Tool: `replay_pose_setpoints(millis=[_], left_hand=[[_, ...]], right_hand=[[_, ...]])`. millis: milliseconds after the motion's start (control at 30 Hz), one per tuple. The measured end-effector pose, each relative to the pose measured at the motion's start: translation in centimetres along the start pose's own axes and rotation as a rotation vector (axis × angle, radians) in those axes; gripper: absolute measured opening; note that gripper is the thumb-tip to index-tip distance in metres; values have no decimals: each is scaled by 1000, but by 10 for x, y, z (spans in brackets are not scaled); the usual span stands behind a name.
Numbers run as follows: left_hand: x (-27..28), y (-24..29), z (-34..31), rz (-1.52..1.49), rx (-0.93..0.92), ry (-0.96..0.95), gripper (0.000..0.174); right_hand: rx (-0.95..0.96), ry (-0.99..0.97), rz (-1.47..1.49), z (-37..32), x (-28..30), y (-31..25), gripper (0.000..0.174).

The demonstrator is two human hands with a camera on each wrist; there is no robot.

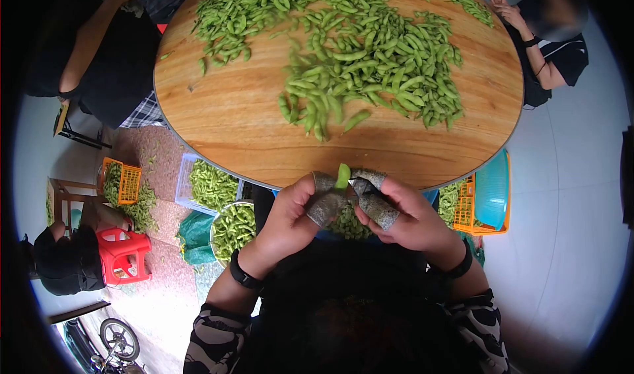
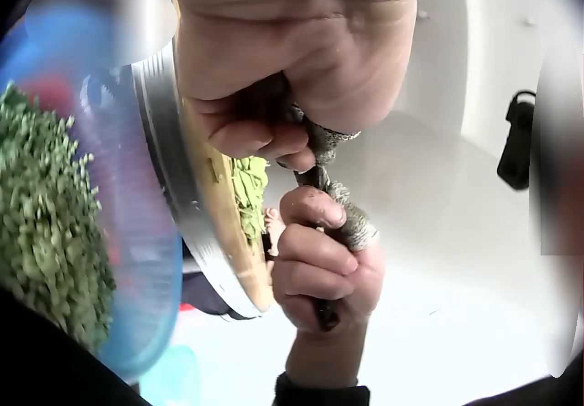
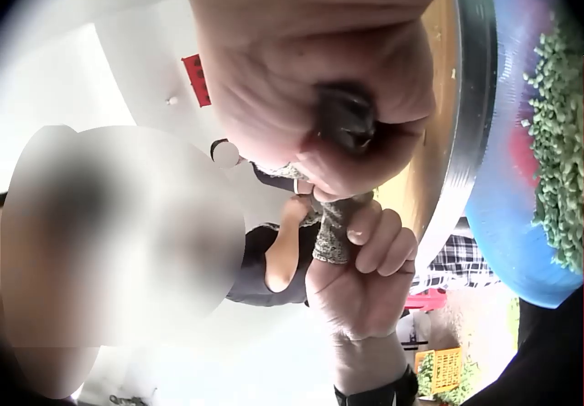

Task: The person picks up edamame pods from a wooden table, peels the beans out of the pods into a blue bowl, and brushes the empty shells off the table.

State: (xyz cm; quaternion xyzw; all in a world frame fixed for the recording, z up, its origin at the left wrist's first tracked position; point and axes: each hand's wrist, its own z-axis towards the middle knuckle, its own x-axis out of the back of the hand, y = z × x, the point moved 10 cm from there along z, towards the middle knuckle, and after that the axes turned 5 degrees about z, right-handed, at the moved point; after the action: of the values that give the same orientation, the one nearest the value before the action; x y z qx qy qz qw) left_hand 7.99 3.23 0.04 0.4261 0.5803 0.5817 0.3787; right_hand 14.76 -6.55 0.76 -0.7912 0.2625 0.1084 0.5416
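Observation:
Over the table's near edge in the head view, my left hand [image 1: 294, 209] pinches a green bean pod [image 1: 343, 176] between thumb and index finger. My right hand [image 1: 413, 215], close beside it, grips a dark, slim tool [image 3: 347, 119]; its handle shows in the palm in the right wrist view, and its exact kind I cannot tell. Speckled grey wraps [image 1: 323, 209] cover the thumbs and index fingers of both hands. Below the hands, a blue basin [image 2: 151, 242] holds a heap of small green beans [image 2: 46, 214].
A large pile of pods [image 1: 376, 57] covers much of the round wooden table [image 1: 218, 123]. To the left stand a white basket [image 1: 188, 176] of pods and a red stool [image 1: 122, 255]. An orange crate [image 1: 465, 209] stands right. Other people sit around the table.

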Motion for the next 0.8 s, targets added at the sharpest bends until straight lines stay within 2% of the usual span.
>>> replay_pose_setpoints(millis=[33,67,133,200,267,300,333,367,400,433,467,533,600,633,667,700,733,800], left_hand=[[2,21,-2,214,-230,70,25],[2,22,-3,214,-229,67,25],[-2,43,-11,674,-410,144,30],[-6,36,-12,750,-397,132,31],[-7,29,-10,829,-387,124,33],[-5,30,-9,679,-426,112,27],[-3,31,-10,526,-459,99,21],[0,33,-13,526,-455,98,21],[-1,7,-8,58,-141,-81,16],[-18,-16,-14,-411,177,-254,13],[-20,-14,-15,-412,179,-255,13],[-33,-9,-16,-639,216,-326,13],[-32,-16,-15,-661,281,-267,12],[-28,-21,-13,-499,257,-228,14],[-23,-25,-12,-337,234,-188,16],[-22,1,-6,-152,-101,-116,25],[-21,1,-6,-150,-102,-117,25],[-19,32,-12,573,-396,-15,29]], right_hand=[[223,25,-204,2,2,-11,32],[446,51,-408,-2,-1,-24,36],[483,82,-514,3,1,-21,42],[521,110,-623,1,0,-25,48],[255,104,-453,9,9,-6,40],[257,104,-453,8,12,-6,40],[79,15,-50,10,14,14,35],[-104,-74,354,8,6,33,32],[-105,-75,356,6,5,33,32],[-117,-173,447,2,-7,32,29],[-128,-271,538,-4,-17,29,27],[-174,-248,544,-8,-17,33,29],[-57,-36,331,-6,-1,25,33],[-56,-36,328,-7,-3,25,33],[27,18,156,-9,1,19,35],[110,72,-14,-12,5,12,37],[112,72,-14,-12,4,13,37],[165,108,-281,-14,6,8,38]])
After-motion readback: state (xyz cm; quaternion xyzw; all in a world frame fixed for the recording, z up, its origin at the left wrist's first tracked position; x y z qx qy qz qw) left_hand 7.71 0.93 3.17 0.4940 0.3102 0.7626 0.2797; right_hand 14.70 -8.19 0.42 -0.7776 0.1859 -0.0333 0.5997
